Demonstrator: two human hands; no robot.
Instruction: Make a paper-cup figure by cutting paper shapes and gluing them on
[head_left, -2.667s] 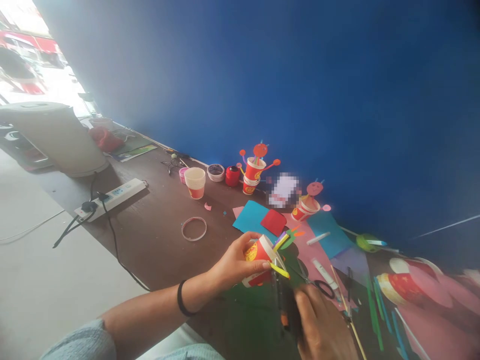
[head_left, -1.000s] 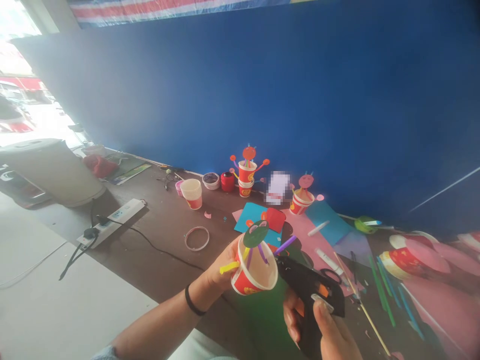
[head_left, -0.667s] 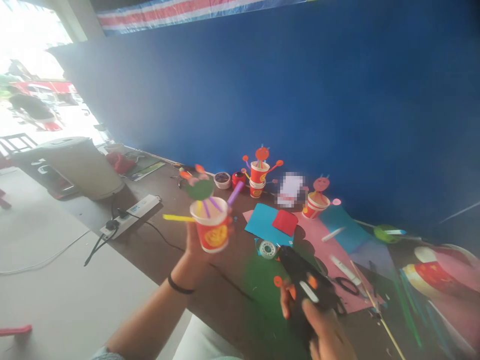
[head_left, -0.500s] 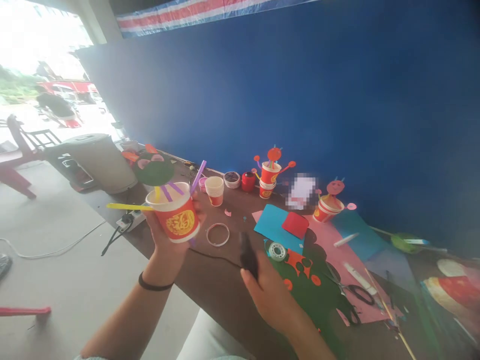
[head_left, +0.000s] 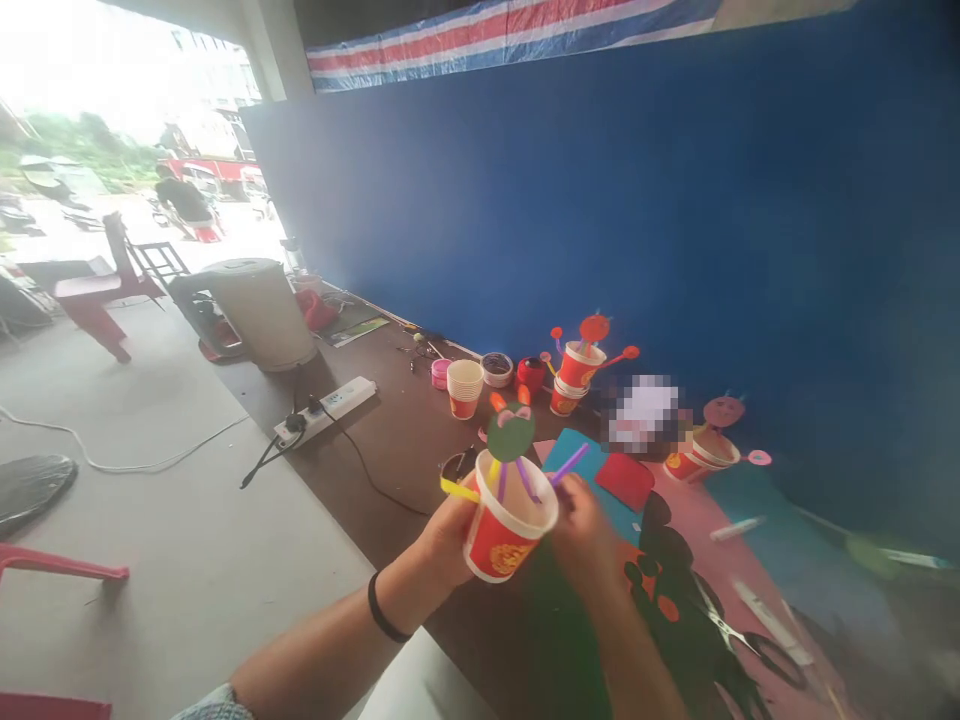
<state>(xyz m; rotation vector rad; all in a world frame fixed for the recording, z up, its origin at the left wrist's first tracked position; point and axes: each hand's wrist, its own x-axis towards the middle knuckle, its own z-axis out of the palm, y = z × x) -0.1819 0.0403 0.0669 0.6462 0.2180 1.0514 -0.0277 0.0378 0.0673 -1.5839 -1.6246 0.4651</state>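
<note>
A red and white paper cup (head_left: 504, 540) with gold print is held near the middle of the view. My left hand (head_left: 450, 535) is wrapped round its left side. Straws stand inside it, and a green round paper head (head_left: 511, 432) with orange and pink pieces rises above the rim. A yellow straw (head_left: 459, 490) sticks out to the left, a purple straw (head_left: 570, 464) to the right. My right hand (head_left: 581, 520) is closed beside the cup's right side, at the purple straw's lower end; its fingertips are partly hidden.
Two decorated cups (head_left: 579, 368) (head_left: 697, 455) stand at the back. Stacked cups (head_left: 465, 388), a power strip (head_left: 330, 410) and a kettle (head_left: 259, 315) are further left. Scissors (head_left: 739, 632), a red sheet (head_left: 625, 482) and a blue sheet (head_left: 577, 450) lie on the right.
The held cup has moved right and down in view. My right hand has left the black object and come up to the cup's right side. The view has shifted left.
</note>
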